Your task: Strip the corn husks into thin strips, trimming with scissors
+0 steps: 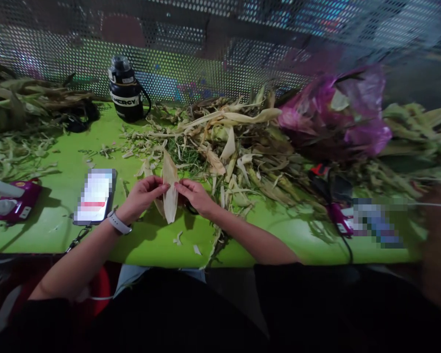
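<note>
Corn husk (169, 193) pinched at its edges by your left hand (141, 198) and right hand (196, 196), green table (146, 245), perforated screen (205, 54) far.

Setting: workshop bench, husk craft. You sit at 1 bright green worktop (67, 164), backed by 1 grey perforated metal screen (191, 54), with heaps of pale dried corn husks (242, 147) and 1 purple-and-white corded hand tool (21, 201).

The pale tan dried corn husk (169, 191) shows against a lime-green flat tabletop (58, 191). At eleven o'clock, a black round plastic jug (126, 95) bears white lettering; at two o'clock, a magenta crinkled plastic bag (334, 115); at twelve, a grey metal screen (205, 54), evenly hole-dotted.
</note>
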A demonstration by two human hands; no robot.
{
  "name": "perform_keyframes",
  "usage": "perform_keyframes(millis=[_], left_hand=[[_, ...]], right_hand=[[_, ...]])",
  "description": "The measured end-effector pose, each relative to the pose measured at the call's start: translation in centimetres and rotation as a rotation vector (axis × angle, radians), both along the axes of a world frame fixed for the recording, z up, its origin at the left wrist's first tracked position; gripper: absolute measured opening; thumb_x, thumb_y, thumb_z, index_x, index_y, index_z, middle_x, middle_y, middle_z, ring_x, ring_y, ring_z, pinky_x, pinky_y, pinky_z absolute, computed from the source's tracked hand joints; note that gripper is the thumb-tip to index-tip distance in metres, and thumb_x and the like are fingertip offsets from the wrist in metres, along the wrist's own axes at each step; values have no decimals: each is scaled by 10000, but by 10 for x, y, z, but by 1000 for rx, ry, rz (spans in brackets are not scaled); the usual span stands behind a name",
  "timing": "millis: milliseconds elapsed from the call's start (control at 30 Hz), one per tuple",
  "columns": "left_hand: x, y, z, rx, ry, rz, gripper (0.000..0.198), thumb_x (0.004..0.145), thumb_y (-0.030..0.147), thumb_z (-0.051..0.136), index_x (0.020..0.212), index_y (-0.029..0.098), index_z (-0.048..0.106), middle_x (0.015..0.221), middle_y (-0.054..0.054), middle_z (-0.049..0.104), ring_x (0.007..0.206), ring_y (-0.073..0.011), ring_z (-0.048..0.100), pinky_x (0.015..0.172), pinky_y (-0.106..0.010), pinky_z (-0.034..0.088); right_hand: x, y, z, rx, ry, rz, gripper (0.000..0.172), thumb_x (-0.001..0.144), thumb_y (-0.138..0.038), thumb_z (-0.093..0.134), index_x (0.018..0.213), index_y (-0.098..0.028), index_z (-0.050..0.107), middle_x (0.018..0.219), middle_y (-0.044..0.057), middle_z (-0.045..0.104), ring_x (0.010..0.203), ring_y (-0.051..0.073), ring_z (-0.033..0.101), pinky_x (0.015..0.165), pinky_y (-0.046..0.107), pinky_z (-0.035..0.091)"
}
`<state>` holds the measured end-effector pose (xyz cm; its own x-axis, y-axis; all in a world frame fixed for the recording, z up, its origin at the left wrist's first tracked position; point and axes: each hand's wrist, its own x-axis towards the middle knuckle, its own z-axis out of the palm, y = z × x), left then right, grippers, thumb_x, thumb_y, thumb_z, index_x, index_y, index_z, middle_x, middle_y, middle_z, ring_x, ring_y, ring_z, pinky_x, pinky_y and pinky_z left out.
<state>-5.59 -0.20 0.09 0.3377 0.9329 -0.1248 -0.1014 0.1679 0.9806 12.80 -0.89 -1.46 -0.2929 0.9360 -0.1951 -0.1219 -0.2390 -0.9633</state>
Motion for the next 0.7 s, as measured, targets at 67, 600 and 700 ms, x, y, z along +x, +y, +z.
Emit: perform_keyframes(millis=[67, 600, 700], left_hand=[[0, -1, 2, -4, 18, -16, 280, 732, 345, 784, 832, 129, 635, 745, 4, 632, 639, -79, 564, 627, -218, 479], [-5, -1, 9, -58, 71, -184, 270, 792, 397, 725, 828, 142, 646, 732, 2, 626, 620, -85, 565, 608, -216, 481], [-7, 0, 7, -15, 112, -217, 267, 816, 403, 701, 833, 144, 638, 713, 1, 610, 612, -89, 541, 589, -219, 455]], right_hand=[[-1, 0, -2, 9, 11, -52, 439, 654, -556, 768, 776, -187, 565, 639, -54, 571, 519, 77, 497, 484, 206, 406], [3, -4, 4, 80, -9, -1, 427, 760, -592, 655, 707, -192, 516, 602, -55, 474, 528, 83, 434, 500, 224, 371], [4, -3, 0, 54, -36, 72, 446, 719, -607, 701, 765, -188, 554, 651, -42, 535, 569, 94, 488, 523, 226, 405]])
